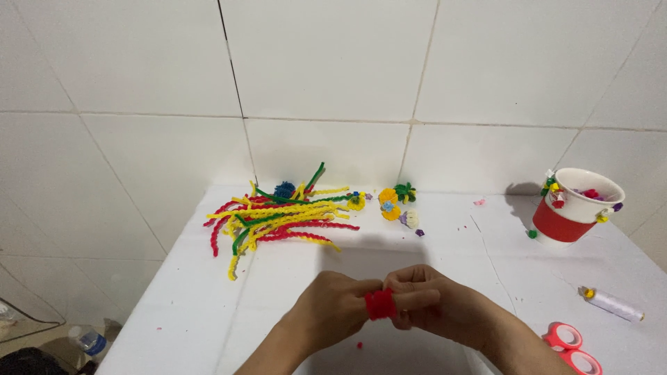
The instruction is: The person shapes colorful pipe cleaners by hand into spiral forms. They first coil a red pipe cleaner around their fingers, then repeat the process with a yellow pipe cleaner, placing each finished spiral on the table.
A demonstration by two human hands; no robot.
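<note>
Left hand (333, 305) and right hand (431, 302): bare, no gloves, rings or watch; forearms uncovered, no sleeves visible

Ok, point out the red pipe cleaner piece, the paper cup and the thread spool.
red pipe cleaner piece (380, 304), head view, fuzzy middle.
paper cup (561, 223), head view, red band.
thread spool (614, 304), head view, white body.

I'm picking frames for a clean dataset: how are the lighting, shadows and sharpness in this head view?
Head view: even, soft light with no glare on the white tiles; a shadow falls on the table behind the hands, and a soft one lies left of the cup; the left hand, right hand and red piece look slightly soft, the twisted stems sharper.
</note>
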